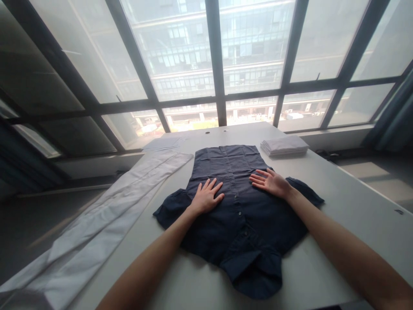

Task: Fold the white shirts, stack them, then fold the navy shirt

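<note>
Big windows (pixel 213 64) at 12 o'clock. On the table (pixel 348 193), I see both hands, left hand (pixel 206 198) and right hand (pixel 271 182), flat on the shirt (pixel 238 224), fingers wide.

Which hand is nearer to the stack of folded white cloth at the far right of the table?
The right hand. It lies flat on the dark shirt, just below the white stack. The left hand rests on the shirt further to the left.
</note>
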Available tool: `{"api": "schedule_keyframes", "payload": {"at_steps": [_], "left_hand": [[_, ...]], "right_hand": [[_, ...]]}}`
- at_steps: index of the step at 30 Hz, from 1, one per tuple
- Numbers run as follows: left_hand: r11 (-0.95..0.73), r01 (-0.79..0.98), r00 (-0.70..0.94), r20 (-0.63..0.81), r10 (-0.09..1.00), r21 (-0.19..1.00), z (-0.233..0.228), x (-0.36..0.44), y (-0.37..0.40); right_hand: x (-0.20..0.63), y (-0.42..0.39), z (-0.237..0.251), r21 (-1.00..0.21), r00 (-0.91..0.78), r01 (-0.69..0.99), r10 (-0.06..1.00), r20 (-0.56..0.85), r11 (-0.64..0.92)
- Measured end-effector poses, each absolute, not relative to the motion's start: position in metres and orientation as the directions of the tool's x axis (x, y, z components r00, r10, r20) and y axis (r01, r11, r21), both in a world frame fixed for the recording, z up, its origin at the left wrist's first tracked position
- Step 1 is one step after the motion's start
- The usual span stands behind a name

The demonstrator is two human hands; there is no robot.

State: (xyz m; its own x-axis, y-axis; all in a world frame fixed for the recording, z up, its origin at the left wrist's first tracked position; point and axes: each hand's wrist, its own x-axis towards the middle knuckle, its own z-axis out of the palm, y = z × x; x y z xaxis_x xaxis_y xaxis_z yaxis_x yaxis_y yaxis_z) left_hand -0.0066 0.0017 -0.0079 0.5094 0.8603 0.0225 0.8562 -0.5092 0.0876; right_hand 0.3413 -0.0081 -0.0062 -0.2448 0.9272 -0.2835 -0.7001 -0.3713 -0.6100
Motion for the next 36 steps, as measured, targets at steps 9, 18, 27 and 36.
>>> {"api": "schedule_keyframes", "payload": {"at_steps": [9,18,27,36], "left_hand": [[-0.512,0.854,0.512,0.028,0.859,0.093,-0.007,-0.007,0.001],[-0.514,0.853,0.514,0.029,0.857,0.094,-0.008,-0.007,0.001],[-0.512,0.854,0.511,0.036,0.859,0.091,-0.008,-0.007,0.001],[-0.516,0.852,0.515,0.035,0.856,0.092,-0.007,-0.007,0.001]], "right_hand": [[0.368,0.006,-0.013,-0.627,0.241,-0.779,0.909,-0.341,-0.029],[0.363,0.006,-0.014,-0.648,0.245,-0.761,0.908,-0.34,-0.037],[0.362,0.006,-0.013,-0.659,0.242,-0.751,0.911,-0.334,-0.042],[0.363,0.007,-0.016,-0.66,0.225,-0.75,0.919,-0.324,-0.049]]}}
